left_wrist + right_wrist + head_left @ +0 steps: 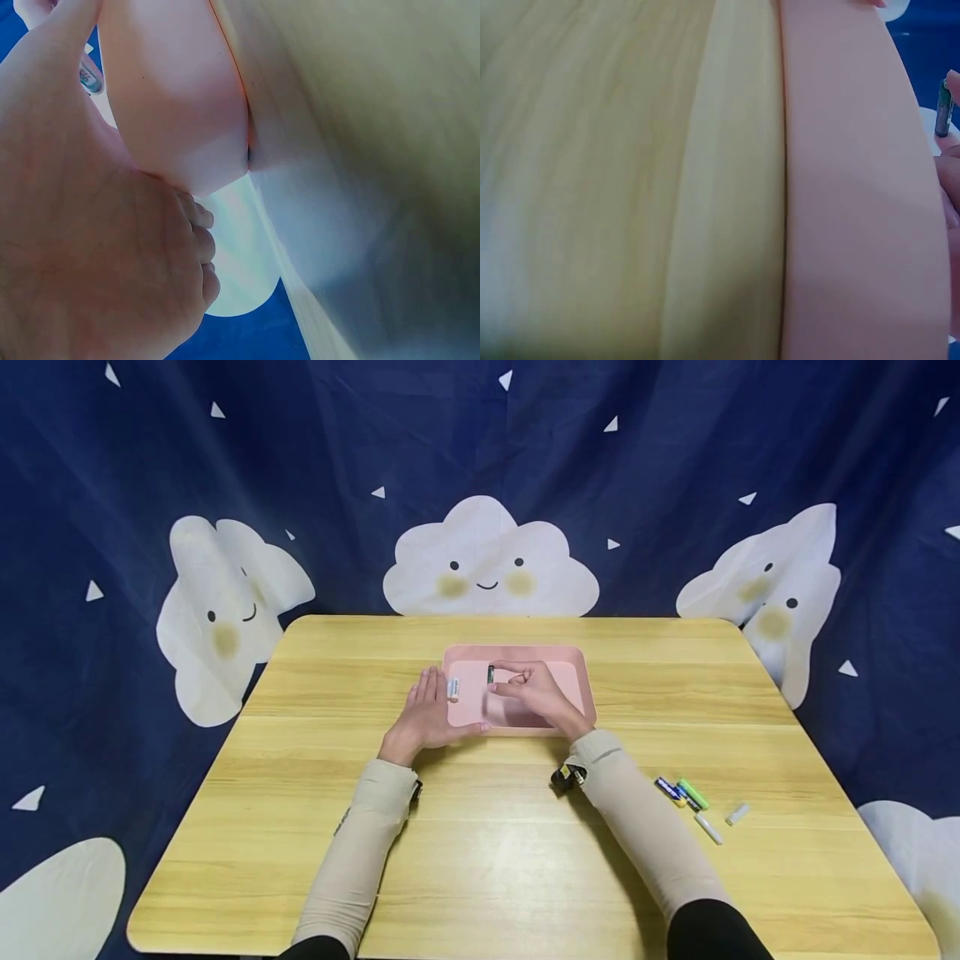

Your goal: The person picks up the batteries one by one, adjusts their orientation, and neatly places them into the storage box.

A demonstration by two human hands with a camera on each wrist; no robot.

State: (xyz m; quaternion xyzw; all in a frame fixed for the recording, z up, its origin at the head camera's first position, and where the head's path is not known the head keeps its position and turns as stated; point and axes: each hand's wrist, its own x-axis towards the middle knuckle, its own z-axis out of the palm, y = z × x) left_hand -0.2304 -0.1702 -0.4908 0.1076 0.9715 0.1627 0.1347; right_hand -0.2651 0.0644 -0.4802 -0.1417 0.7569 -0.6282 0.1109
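Note:
A pink tray [573, 681] lies on the far middle of the table. My left hand [429, 710] rests at its near left corner, fingers straight along the left side and thumb stretched along the front rim. Over the tray my right hand [536, 693] pinches a small dark green battery [491, 675] by its two ends, between thumb and forefinger. The right wrist view shows that battery [944, 109] between the fingertips at the right edge. White batteries [453, 690] lie inside the tray at its left, beside the left hand's fingers.
To the right of my right forearm several loose things lie on the table [495, 860]: a dark blue battery [669, 791], a bright green battery [693, 794], a thin white one [708, 828] and a pale one [737, 813]. A dark blue cloud-print curtain [337, 443] hangs behind the table.

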